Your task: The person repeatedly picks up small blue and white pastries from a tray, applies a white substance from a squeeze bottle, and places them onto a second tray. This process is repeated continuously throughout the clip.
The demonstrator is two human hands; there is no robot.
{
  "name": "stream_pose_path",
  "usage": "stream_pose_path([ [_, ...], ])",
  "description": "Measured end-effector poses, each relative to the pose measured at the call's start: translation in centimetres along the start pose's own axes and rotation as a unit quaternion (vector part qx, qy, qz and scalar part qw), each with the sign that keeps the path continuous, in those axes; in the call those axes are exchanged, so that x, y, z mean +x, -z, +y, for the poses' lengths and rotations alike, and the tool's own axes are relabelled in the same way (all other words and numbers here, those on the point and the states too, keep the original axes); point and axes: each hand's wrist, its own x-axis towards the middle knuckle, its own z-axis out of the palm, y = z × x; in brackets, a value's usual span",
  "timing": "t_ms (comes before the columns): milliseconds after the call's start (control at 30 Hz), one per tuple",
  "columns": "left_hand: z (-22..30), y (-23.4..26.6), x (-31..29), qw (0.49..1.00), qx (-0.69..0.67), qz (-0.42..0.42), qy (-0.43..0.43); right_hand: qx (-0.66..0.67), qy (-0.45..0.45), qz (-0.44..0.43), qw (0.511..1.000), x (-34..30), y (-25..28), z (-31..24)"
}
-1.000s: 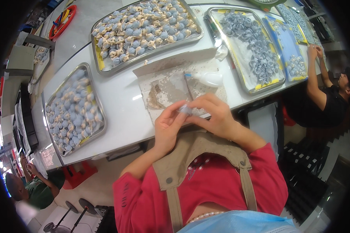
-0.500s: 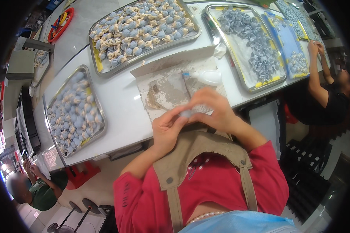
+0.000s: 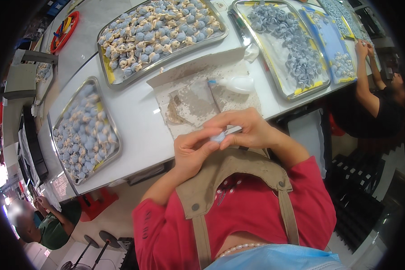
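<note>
A small pale blue piece, rounded and shell-like (image 3: 218, 137), is pinched at its sides between the fingertips of both my hands, just above the table's near edge. My left hand (image 3: 192, 150) has thumb and fingers closed on it from the left. From the other side my right hand (image 3: 252, 130) grips it with thumb and forefinger; a thin pale strip shows by those fingers, too small to name. Under and beyond my hands lies a stained, opened cardboard sheet (image 3: 162, 87), with a white oval dish-like thing (image 3: 241, 84) on its right part.
Metal trays of blue-and-cream pieces stand at left (image 3: 118, 150) and at back (image 3: 144, 67). A tray (image 3: 274, 74) of blue-grey cup-shaped pieces and a blue board (image 3: 328, 49) lie right. Co-workers sit at far right (image 3: 369, 96) and lower left (image 3: 54, 225). A red basket (image 3: 72, 38) is upper left.
My hands have tilted slightly, so more of the small blue piece shows between my fingertips. The whole view has shifted slightly; the trays and cardboard otherwise look the same.
</note>
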Motion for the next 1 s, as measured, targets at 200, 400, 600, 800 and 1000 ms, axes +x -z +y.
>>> stream_pose_path([
  [200, -0.2, 0.8, -0.5, 0.999, -0.024, 0.018, -0.044, -0.001, 0.037, -0.007, 0.999, 1.4, -0.9, -0.2],
  [400, 0.5, 2.2, -1.4, 0.997, -0.056, 0.05, 0.025, -0.014, 0.063, -0.006, 0.998, 2.4, -2.6, 0.5],
  [600, 1.4, 3.3, -2.6, 0.994, -0.023, 0.103, -0.016, 0.027, 0.044, -0.001, 0.999, 3.3, -5.1, 1.2],
  [800, 1.3, 4.4, -2.4, 0.97, 0.133, 0.145, -0.142, 0.17, -0.006, -0.044, 0.984, 4.8, -5.3, 1.5],
  [1000, 2.0, 3.7, -1.0, 0.9, 0.345, 0.086, -0.251, 0.281, -0.009, -0.048, 0.958, 3.8, -4.4, 2.2],
])
